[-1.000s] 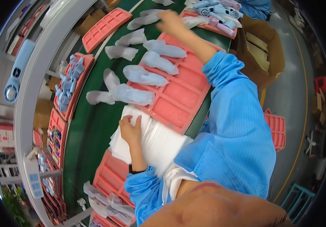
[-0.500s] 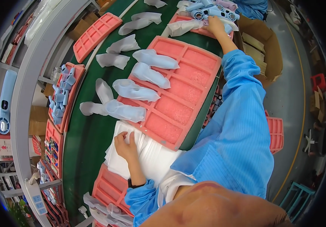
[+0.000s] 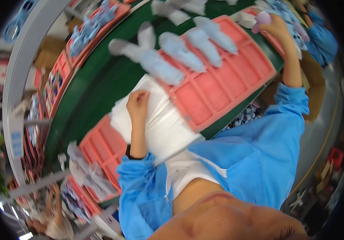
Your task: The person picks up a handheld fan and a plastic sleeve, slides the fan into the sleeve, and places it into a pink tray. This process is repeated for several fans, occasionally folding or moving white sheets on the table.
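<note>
My right hand (image 3: 278,31), far out at the upper right, is closed around a lavender handheld fan (image 3: 262,21); part of the fan is hidden in the palm. My left hand (image 3: 138,103) hovers over or rests on a stack of white bags (image 3: 156,124), fingers curled toward the thumb; whether a bag is pinched there I cannot make out. Between my hands lies a pink compartment tray (image 3: 216,96). Several light-blue fans in translucent white sleeves, such as one bagged fan (image 3: 182,52), lie across its far edge.
A green conveyor belt (image 3: 84,96) runs beyond the trays. More blue fans (image 3: 290,18) are heaped at the upper right, near another person's blue sleeve (image 3: 323,42). A second pink tray (image 3: 100,140) and loose translucent bags (image 3: 90,172) lie at lower left. A cardboard box (image 3: 316,88) stands right.
My right hand has lifted the lavender fan from the heap. My left hand's fingers have curled in over the white bags. The whole view has turned.
</note>
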The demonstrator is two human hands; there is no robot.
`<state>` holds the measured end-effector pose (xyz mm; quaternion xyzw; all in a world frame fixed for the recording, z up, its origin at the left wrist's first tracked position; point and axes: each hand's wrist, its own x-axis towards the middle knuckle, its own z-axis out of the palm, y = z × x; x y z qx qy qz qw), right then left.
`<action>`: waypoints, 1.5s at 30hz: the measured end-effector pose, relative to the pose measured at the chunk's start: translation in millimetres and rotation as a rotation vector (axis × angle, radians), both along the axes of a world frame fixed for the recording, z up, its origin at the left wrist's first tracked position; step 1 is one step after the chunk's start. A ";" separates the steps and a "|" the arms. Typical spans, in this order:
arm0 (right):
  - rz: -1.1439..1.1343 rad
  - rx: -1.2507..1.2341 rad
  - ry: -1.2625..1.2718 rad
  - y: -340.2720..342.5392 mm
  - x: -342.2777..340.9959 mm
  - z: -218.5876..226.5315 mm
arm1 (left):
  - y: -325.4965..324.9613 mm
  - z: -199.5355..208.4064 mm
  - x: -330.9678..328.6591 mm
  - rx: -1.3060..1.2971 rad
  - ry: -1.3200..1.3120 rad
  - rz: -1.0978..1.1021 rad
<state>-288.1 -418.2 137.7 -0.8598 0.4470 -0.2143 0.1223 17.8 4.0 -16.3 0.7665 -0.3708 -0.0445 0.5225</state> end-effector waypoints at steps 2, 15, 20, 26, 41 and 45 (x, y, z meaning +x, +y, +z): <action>0.295 0.032 -0.154 45.5 21.4 14.2 | 5.0 14.8 -1.4 0.003 0.081 0.041; 1.437 0.529 -0.344 264.3 172.7 1.6 | 50.6 120.9 -52.6 -0.508 0.508 0.052; 1.434 0.251 -0.437 309.2 197.9 -21.2 | 57.5 134.0 -65.1 -0.834 0.550 0.022; 1.315 -0.052 -0.459 335.0 217.2 -10.6 | 59.3 132.2 -64.2 -0.535 -0.174 0.212; 1.284 0.517 -0.538 344.0 237.2 -38.8 | 64.7 133.4 -62.7 -0.134 -0.490 0.478; 1.484 0.872 -0.487 342.8 234.4 -20.1 | 96.2 130.7 -44.8 -0.250 -0.392 0.307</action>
